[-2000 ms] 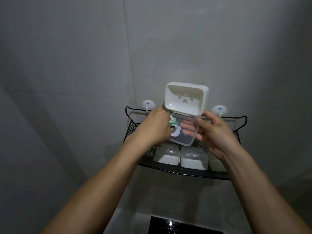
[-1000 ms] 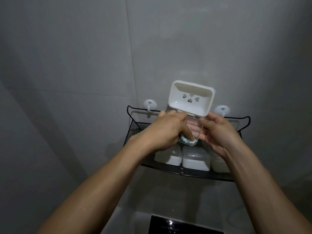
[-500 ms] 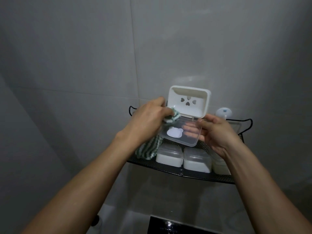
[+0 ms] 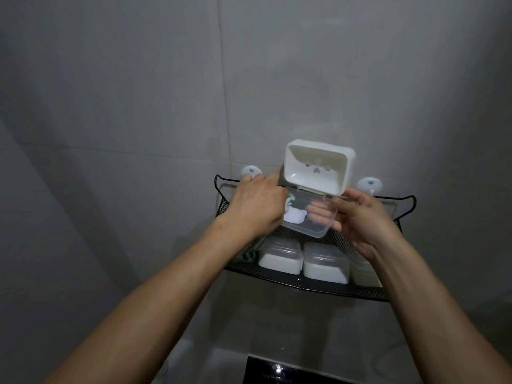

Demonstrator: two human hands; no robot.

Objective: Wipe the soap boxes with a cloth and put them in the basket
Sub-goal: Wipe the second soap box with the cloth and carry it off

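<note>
Near: black basket on the wall, closed soap boxes inside. Above it, left hand clutches the cloth, now back inside the clear lid after rubbing its hinge edge; striped tail hangs below. Right hand grips the open soap box. Wiping unfinished. Rightmost box partly hidden. Wall hooks behind.

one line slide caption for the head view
Left hand wipes an open soap box with a cloth, right hand holding it.
</note>
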